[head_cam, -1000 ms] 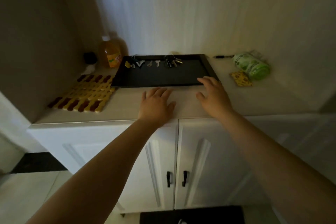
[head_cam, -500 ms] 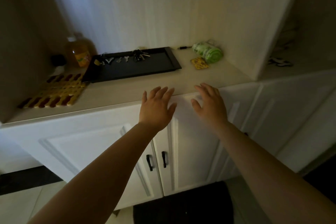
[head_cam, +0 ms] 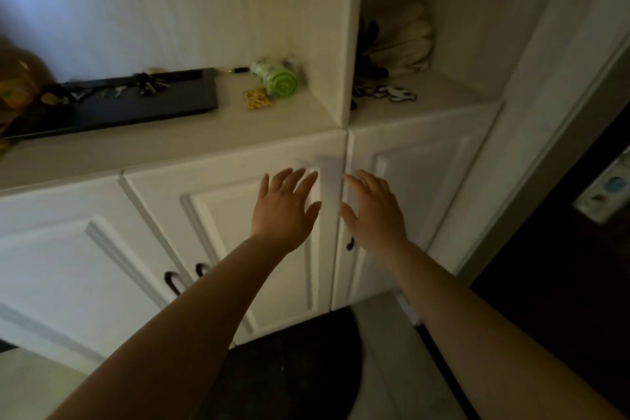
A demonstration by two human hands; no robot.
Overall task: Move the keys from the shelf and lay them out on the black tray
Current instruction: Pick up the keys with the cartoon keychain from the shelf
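Two white cabinet doors (head_cam: 266, 232) filling the middle. Black tray (head_cam: 136, 106) on the worktop (head_cam: 170, 143) at ten o'clock, keys (head_cam: 148, 85) along its far edge. More keys (head_cam: 395, 92) on the shelf (head_cam: 426, 102) at one o'clock. Left hand (head_cam: 284, 211) and right hand (head_cam: 373, 211) spread wide, empty, before the doors.

Both hands, left hand (head_cam: 284, 206) and right hand (head_cam: 373, 208), are held empty with fingers spread before white cabinet doors (head_cam: 238, 232). Keys (head_cam: 150, 85) are seen on the black tray (head_cam: 143, 106); more keys (head_cam: 392, 92) are left in the shelf niche (head_cam: 426, 96).
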